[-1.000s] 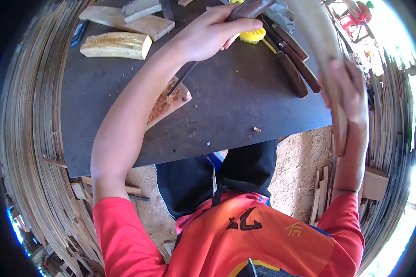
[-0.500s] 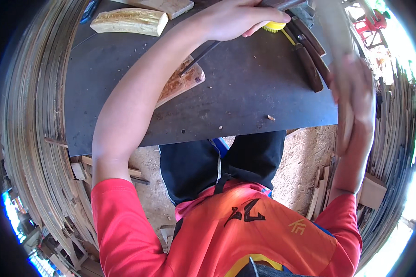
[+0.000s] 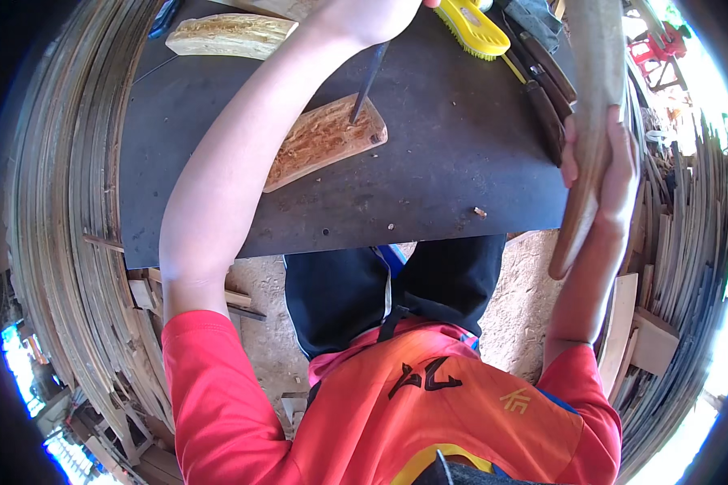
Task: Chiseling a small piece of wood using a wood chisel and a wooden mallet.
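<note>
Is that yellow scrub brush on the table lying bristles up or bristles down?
Bristles down: the yellow scrub brush shows its back to the camera, and its bristles poke out beneath the near edge.

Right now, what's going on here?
A person's right hand holds a wooden club near the table's right side. The left hand, cut off at the top edge, seems to hold what looks like a chisel, its tip on a rough-topped wood block. A yellow brush lies farther back.
</note>
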`<state>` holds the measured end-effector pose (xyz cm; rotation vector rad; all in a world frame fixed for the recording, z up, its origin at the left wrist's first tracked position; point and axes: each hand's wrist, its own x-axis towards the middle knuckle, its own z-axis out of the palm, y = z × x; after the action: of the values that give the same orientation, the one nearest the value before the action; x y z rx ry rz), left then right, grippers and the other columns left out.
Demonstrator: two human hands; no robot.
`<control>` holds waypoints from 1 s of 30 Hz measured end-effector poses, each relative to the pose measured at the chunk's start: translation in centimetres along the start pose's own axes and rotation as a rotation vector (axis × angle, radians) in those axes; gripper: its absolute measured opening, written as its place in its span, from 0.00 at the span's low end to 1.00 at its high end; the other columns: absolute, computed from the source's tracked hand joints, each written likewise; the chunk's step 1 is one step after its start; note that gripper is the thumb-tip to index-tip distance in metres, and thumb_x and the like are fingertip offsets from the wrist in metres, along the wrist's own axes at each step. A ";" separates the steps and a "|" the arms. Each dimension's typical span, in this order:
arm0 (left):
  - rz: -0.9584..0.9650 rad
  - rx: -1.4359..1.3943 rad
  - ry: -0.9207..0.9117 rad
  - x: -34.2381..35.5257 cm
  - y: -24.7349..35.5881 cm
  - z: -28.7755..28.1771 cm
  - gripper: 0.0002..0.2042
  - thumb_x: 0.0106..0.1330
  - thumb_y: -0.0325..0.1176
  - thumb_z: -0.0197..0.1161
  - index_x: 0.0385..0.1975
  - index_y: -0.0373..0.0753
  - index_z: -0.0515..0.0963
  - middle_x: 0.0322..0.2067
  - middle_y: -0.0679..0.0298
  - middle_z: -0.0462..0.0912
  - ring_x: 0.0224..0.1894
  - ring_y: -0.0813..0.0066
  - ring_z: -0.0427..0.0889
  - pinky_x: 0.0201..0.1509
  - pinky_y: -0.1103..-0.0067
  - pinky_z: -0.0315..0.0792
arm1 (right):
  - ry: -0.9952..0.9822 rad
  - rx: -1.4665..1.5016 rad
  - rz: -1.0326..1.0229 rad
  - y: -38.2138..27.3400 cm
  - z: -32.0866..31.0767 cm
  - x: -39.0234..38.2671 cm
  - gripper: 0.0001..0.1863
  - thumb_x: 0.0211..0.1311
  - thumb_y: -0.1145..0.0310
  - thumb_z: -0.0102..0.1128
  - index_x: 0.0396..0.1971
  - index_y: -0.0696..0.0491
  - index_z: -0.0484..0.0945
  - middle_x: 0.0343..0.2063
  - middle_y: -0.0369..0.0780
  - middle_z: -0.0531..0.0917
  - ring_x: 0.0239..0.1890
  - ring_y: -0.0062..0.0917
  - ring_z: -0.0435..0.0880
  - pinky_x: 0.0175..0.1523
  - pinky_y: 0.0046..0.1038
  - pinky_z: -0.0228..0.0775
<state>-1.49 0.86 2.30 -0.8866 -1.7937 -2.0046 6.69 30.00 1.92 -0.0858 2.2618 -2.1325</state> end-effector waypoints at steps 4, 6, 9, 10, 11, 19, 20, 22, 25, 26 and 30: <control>0.084 -0.053 0.020 0.1 1.1 0.9 0.12 0.79 0.41 0.54 0.34 0.42 0.73 0.16 0.74 0.65 0.15 0.85 0.62 0.20 0.83 0.55 | -0.057 0.014 0.066 0.5 0.9 -0.5 0.26 0.78 0.48 0.48 0.47 0.62 0.74 0.25 0.44 0.78 0.13 0.22 0.73 0.17 0.24 0.63; 0.049 -0.052 0.030 -0.1 1.1 1.3 0.11 0.79 0.40 0.54 0.35 0.42 0.73 0.15 0.74 0.65 0.15 0.85 0.62 0.20 0.83 0.54 | -0.069 0.005 0.047 0.4 1.1 -0.6 0.26 0.78 0.49 0.49 0.47 0.62 0.73 0.25 0.44 0.78 0.13 0.21 0.72 0.17 0.24 0.63; 0.069 -0.070 0.057 -0.5 0.2 1.4 0.10 0.79 0.38 0.54 0.37 0.40 0.73 0.15 0.74 0.64 0.15 0.86 0.61 0.19 0.83 0.54 | -0.066 -0.001 0.017 -0.1 0.5 -0.5 0.27 0.78 0.48 0.48 0.47 0.62 0.74 0.25 0.43 0.78 0.13 0.22 0.72 0.17 0.24 0.62; 0.063 -0.069 0.055 -0.6 0.4 1.6 0.10 0.79 0.38 0.54 0.38 0.40 0.74 0.15 0.74 0.64 0.15 0.86 0.61 0.19 0.83 0.54 | -0.061 -0.005 0.008 -0.3 0.2 -0.5 0.27 0.78 0.47 0.48 0.47 0.62 0.74 0.25 0.43 0.78 0.12 0.22 0.72 0.17 0.23 0.62; 0.057 -0.068 0.054 -0.7 0.8 1.8 0.10 0.79 0.38 0.54 0.39 0.39 0.74 0.15 0.74 0.65 0.15 0.86 0.61 0.19 0.83 0.54 | -0.049 -0.016 -0.012 -0.7 0.2 -0.5 0.27 0.78 0.47 0.48 0.47 0.61 0.74 0.26 0.44 0.78 0.12 0.22 0.71 0.17 0.23 0.62; 0.057 -0.054 -0.002 -0.7 -0.1 1.4 0.12 0.78 0.41 0.56 0.43 0.37 0.76 0.18 0.75 0.66 0.16 0.87 0.62 0.20 0.83 0.55 | -0.056 -0.065 -0.060 -1.7 -0.7 -1.1 0.27 0.78 0.47 0.47 0.46 0.62 0.74 0.26 0.45 0.78 0.13 0.22 0.72 0.17 0.23 0.62; 0.048 -0.053 0.018 -0.8 0.1 1.5 0.13 0.78 0.41 0.56 0.43 0.37 0.76 0.18 0.75 0.66 0.16 0.87 0.62 0.20 0.83 0.55 | -0.056 -0.070 -0.074 -2.0 -0.6 -1.2 0.27 0.78 0.47 0.48 0.46 0.62 0.74 0.26 0.45 0.78 0.13 0.22 0.72 0.17 0.23 0.62; 0.042 -0.078 0.047 -0.8 0.0 1.6 0.12 0.78 0.41 0.56 0.42 0.37 0.76 0.19 0.75 0.67 0.16 0.87 0.62 0.20 0.83 0.55 | -0.019 -0.091 -0.105 -3.1 -0.8 -1.3 0.27 0.78 0.47 0.48 0.45 0.62 0.74 0.26 0.46 0.79 0.13 0.23 0.72 0.17 0.23 0.62; 0.044 -0.156 0.061 -0.5 -0.7 1.5 0.11 0.77 0.40 0.57 0.43 0.36 0.76 0.21 0.74 0.68 0.17 0.88 0.62 0.20 0.83 0.55 | 0.104 -0.100 -0.128 -5.5 -2.1 -1.1 0.29 0.77 0.46 0.48 0.43 0.63 0.74 0.26 0.46 0.79 0.13 0.22 0.72 0.17 0.23 0.61; 0.034 -0.175 0.061 -0.6 -0.9 1.5 0.11 0.77 0.39 0.58 0.43 0.36 0.76 0.21 0.74 0.69 0.17 0.88 0.62 0.20 0.83 0.56 | 0.124 -0.119 -0.188 -6.3 -2.0 -0.9 0.29 0.77 0.46 0.48 0.43 0.64 0.74 0.26 0.45 0.80 0.13 0.21 0.72 0.17 0.23 0.61; -0.053 -0.163 0.065 -0.8 1.1 3.6 0.10 0.77 0.37 0.59 0.44 0.36 0.76 0.24 0.73 0.71 0.19 0.89 0.64 0.20 0.84 0.57 | 0.177 -0.307 -0.311 -9.0 -1.9 0.1 0.29 0.77 0.45 0.48 0.46 0.62 0.77 0.25 0.40 0.80 0.16 0.18 0.72 0.21 0.21 0.62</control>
<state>0.67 4.05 2.69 -0.8174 -1.6547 -2.2128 6.66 31.32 11.05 -0.2837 2.8328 -1.9648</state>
